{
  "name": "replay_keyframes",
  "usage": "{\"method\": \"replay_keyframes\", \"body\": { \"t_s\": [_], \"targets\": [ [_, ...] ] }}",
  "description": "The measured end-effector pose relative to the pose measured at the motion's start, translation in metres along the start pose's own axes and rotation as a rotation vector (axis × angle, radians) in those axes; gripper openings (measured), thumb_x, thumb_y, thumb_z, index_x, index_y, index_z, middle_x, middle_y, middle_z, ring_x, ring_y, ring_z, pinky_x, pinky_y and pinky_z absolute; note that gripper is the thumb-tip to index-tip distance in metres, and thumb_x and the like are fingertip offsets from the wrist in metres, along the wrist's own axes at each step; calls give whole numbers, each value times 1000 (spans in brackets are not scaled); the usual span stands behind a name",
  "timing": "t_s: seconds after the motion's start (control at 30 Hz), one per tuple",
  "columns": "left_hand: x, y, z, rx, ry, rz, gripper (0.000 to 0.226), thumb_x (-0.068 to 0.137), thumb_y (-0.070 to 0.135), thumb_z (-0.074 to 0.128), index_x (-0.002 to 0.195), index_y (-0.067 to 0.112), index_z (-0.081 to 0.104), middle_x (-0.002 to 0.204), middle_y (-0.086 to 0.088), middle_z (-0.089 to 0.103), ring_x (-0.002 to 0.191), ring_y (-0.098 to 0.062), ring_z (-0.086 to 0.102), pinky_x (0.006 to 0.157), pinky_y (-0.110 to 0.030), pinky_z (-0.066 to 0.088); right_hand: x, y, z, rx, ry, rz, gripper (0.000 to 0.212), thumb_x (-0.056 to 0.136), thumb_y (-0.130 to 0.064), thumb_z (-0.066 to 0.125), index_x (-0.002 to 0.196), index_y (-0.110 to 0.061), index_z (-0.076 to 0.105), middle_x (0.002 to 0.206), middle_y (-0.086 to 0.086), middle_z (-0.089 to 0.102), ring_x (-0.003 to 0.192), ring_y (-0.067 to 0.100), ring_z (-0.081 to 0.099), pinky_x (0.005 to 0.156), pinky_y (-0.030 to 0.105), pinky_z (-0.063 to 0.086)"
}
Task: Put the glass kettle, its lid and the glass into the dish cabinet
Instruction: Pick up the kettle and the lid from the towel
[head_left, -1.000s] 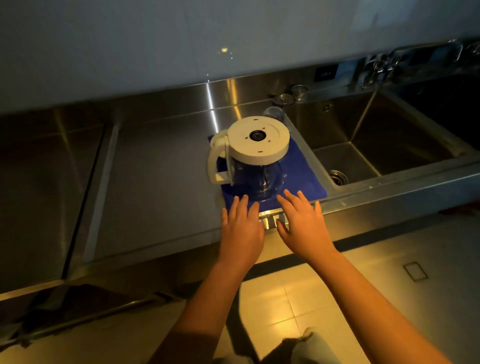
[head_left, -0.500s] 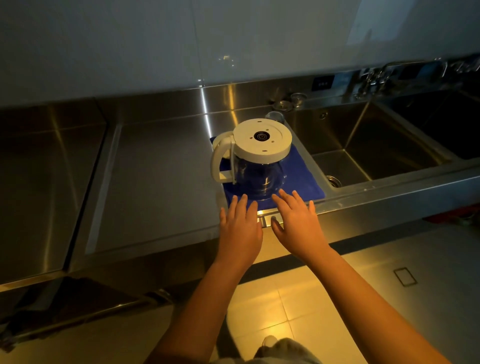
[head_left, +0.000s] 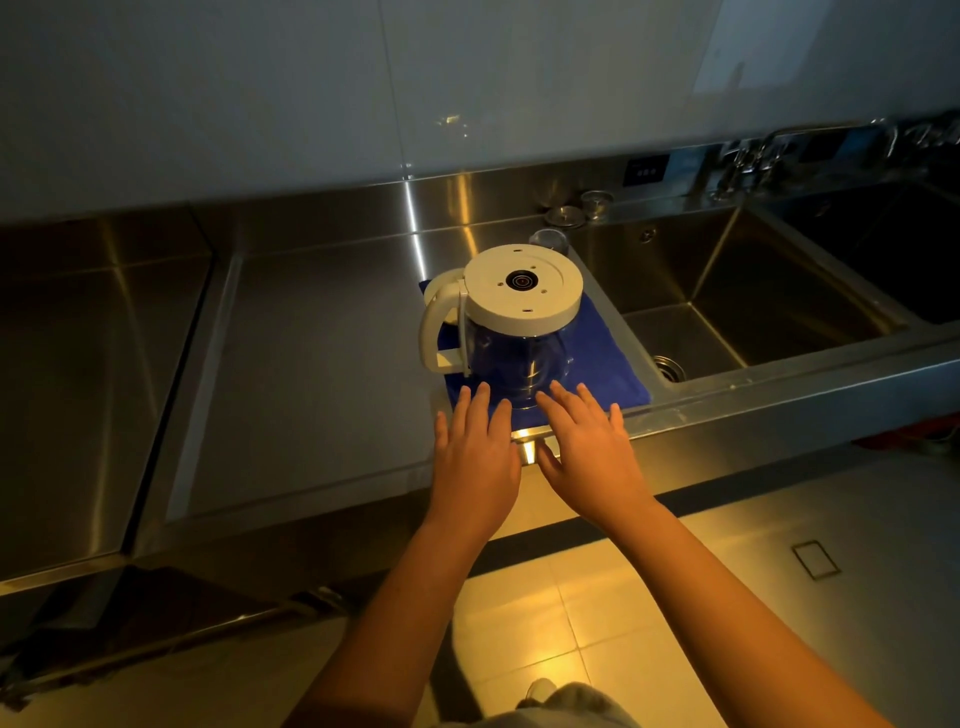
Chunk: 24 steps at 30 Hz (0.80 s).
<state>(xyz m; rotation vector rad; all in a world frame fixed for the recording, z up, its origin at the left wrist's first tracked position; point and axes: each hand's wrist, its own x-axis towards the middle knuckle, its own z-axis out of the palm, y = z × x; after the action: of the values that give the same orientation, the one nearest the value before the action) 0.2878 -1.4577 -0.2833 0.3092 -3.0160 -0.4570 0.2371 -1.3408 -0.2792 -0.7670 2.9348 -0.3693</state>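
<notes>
The glass kettle (head_left: 511, 345) stands upside down on a blue cloth (head_left: 608, 358) at the counter's front, its white base up and its white handle to the left. A small clear glass (head_left: 549, 240) stands just behind it. Two round metal pieces (head_left: 566, 215) lie by the back wall; I cannot tell whether one is the lid. My left hand (head_left: 475, 454) and my right hand (head_left: 587, 452) hover flat, fingers spread, over the cloth's near edge. Both hold nothing and sit just short of the kettle.
A steel counter (head_left: 322, 364) stretches to the left. A deep sink (head_left: 737, 306) with a drain lies right of the cloth, a second basin (head_left: 898, 260) beyond it, and taps (head_left: 748, 158) at the back. Tiled floor is below.
Both hands have stayed flat in front of the kettle, barely shifting. The view has tilted slightly, so the kettle sits lower in frame.
</notes>
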Motion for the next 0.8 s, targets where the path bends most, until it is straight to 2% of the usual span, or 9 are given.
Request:
{"method": "replay_keyframes", "body": {
  "t_s": [0.8],
  "targets": [
    [21,14,1,-91,75,-102,50,99,23,35,146,18,21,156,-3,7,144,-19,-2,115,-38,-2,25,18,-9,-7,-28,-93,57,96,-33,44,146,-23,19,155,-1,16,144,22,6,114,45,7]
  ]
}}
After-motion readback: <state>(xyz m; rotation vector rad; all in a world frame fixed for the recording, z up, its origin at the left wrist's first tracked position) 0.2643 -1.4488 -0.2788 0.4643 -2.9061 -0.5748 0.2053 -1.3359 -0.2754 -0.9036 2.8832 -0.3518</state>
